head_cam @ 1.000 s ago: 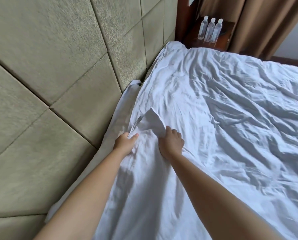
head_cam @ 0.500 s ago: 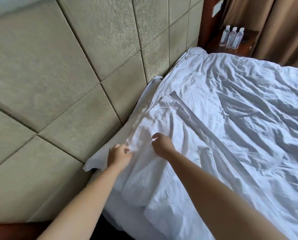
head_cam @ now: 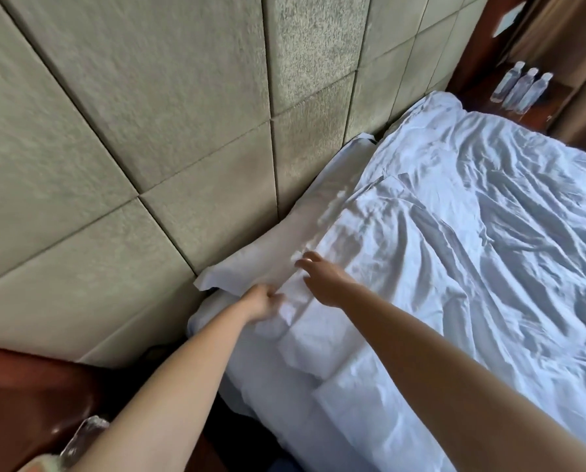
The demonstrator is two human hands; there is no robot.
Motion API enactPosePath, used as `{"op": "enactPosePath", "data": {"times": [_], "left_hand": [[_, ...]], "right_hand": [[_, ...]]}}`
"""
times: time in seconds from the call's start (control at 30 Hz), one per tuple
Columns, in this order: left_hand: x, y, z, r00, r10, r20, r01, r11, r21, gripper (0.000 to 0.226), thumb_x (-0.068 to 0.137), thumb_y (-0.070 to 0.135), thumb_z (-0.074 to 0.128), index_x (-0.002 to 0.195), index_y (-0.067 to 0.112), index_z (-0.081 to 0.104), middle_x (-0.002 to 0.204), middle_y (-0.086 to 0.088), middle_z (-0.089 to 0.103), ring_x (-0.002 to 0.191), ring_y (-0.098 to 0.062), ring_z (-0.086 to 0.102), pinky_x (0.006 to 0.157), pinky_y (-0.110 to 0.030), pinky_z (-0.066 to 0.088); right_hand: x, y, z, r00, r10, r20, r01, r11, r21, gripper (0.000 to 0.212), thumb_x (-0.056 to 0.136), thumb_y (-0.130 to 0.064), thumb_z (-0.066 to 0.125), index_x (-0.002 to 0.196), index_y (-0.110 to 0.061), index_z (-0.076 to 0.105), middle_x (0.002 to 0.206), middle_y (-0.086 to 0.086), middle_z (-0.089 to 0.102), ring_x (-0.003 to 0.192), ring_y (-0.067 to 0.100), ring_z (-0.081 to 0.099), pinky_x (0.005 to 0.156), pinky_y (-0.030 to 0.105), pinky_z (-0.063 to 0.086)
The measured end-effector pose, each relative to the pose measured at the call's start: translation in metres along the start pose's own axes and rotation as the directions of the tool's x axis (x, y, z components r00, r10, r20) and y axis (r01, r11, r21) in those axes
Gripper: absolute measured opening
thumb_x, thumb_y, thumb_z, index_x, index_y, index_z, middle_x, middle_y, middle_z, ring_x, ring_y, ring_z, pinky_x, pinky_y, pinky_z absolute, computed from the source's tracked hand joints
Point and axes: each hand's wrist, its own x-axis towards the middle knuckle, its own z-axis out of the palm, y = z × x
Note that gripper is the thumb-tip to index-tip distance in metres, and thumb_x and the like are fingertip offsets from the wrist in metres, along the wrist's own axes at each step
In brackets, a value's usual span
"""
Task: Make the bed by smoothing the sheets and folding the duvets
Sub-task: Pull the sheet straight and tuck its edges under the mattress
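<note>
Duvet [head_cam: 438, 267] lies rumpled across the bed, its folded-back corner under both hands. Fabric is gripped by the left hand [head_cam: 262, 303]; right hand [head_cam: 322, 277] is spread flat, nothing held. Step: smoothing, judged early. Next: edge to be pulled taut toward the headboard [head_cam: 148, 131].
</note>
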Motion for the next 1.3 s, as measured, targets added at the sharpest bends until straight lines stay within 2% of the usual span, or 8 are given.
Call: {"op": "enactPosePath", "data": {"times": [0.17, 0.37, 0.47, 0.57, 0.83, 0.97, 1.13, 1.3], "left_hand": [[0.009, -0.013, -0.037, 0.986, 0.131, -0.101, -0.145, 0.978, -0.148, 0.029, 0.101, 0.028, 0.043, 0.093, 0.007, 0.061, 0.090, -0.007, 0.059, 0.089, -0.017, 0.053, 0.071, -0.026, 0.036], [0.032, -0.003, -0.098, 0.831, 0.228, -0.508, -0.360, 0.916, -0.178, 0.030, 0.097, 0.023, 0.054, 0.077, 0.002, 0.062, 0.067, -0.004, 0.047, 0.068, -0.015, 0.042, 0.059, -0.030, 0.029], [0.042, -0.021, -0.073, 0.934, 0.137, -0.329, -0.229, 0.939, -0.258, 0.038, 0.089, 0.036, 0.064, 0.064, 0.014, 0.046, 0.061, 0.000, 0.038, 0.062, -0.016, 0.038, 0.056, -0.029, 0.029], [0.051, -0.045, -0.047, 0.996, 0.035, -0.079, -0.056, 0.959, -0.277, 0.032, 0.079, 0.047, 0.072, 0.084, 0.018, 0.061, 0.084, 0.001, 0.063, 0.079, -0.016, 0.059, 0.073, -0.030, 0.045], [0.071, 0.003, -0.050, 0.995, 0.070, -0.066, -0.089, 0.930, -0.356, 0.049, 0.074, 0.054, 0.073, 0.067, 0.019, 0.039, 0.069, -0.002, 0.037, 0.066, -0.015, 0.040, 0.063, -0.029, 0.031], [0.077, 0.016, -0.045, 0.998, 0.046, 0.036, -0.030, 0.932, -0.361, 0.044, 0.078, 0.060, 0.066, 0.085, 0.017, 0.061, 0.080, 0.003, 0.061, 0.075, -0.014, 0.058, 0.065, -0.027, 0.044], [0.096, 0.031, -0.048, 0.998, 0.052, 0.037, -0.036, 0.940, -0.338, 0.036, 0.081, 0.035, 0.072, 0.108, 0.013, 0.067, 0.105, -0.005, 0.069, 0.094, -0.021, 0.065, 0.086, -0.033, 0.052], [0.114, 0.049, -0.051, 0.989, -0.013, 0.149, 0.007, 0.999, 0.037, 0.056, 0.076, 0.012, 0.069, 0.128, 0.015, 0.048, 0.126, -0.006, 0.054, 0.109, -0.025, 0.056, 0.086, -0.029, 0.049]], "right_hand": [[0.019, -0.014, 0.001, 0.995, 0.069, 0.067, -0.063, 0.995, -0.079, 0.039, 0.097, -0.016, 0.042, 0.135, -0.022, 0.049, 0.140, 0.010, 0.033, 0.116, 0.038, 0.051, 0.093, 0.040, 0.043], [0.049, -0.042, -0.022, 0.927, 0.113, -0.358, -0.089, 0.992, 0.085, 0.023, 0.099, -0.018, 0.039, 0.118, -0.010, 0.049, 0.120, 0.009, 0.042, 0.091, 0.032, 0.052, 0.070, 0.038, 0.041], [0.054, -0.026, -0.012, 0.957, 0.214, -0.195, -0.207, 0.977, 0.058, 0.033, 0.095, -0.015, 0.043, 0.128, -0.015, 0.044, 0.128, 0.006, 0.038, 0.099, 0.034, 0.056, 0.078, 0.040, 0.049], [0.052, -0.009, -0.005, 0.953, 0.254, -0.165, -0.251, 0.967, 0.038, 0.045, 0.094, -0.013, 0.042, 0.138, -0.018, 0.036, 0.138, 0.003, 0.033, 0.103, 0.033, 0.057, 0.075, 0.037, 0.048], [0.067, 0.011, -0.031, 0.928, 0.309, -0.209, -0.320, 0.947, -0.019, 0.065, 0.089, 0.002, 0.035, 0.148, -0.024, 0.025, 0.155, -0.002, 0.016, 0.107, 0.032, 0.058, 0.067, 0.034, 0.048], [0.076, 0.019, -0.040, 0.933, 0.317, -0.169, -0.336, 0.936, -0.102, 0.067, 0.087, -0.002, 0.040, 0.147, -0.027, 0.026, 0.158, -0.002, 0.016, 0.113, 0.035, 0.057, 0.073, 0.034, 0.052], [0.078, 0.034, -0.049, 0.833, 0.473, -0.288, -0.514, 0.854, -0.083, 0.053, 0.093, -0.018, 0.044, 0.144, -0.025, 0.027, 0.156, 0.005, 0.017, 0.105, 0.033, 0.059, 0.067, 0.031, 0.040], [0.074, 0.062, -0.066, 0.809, 0.470, -0.354, -0.493, 0.870, 0.027, 0.055, 0.093, -0.011, 0.040, 0.146, -0.021, 0.027, 0.157, 0.004, 0.014, 0.125, 0.030, 0.045, 0.085, 0.036, 0.044]]}}
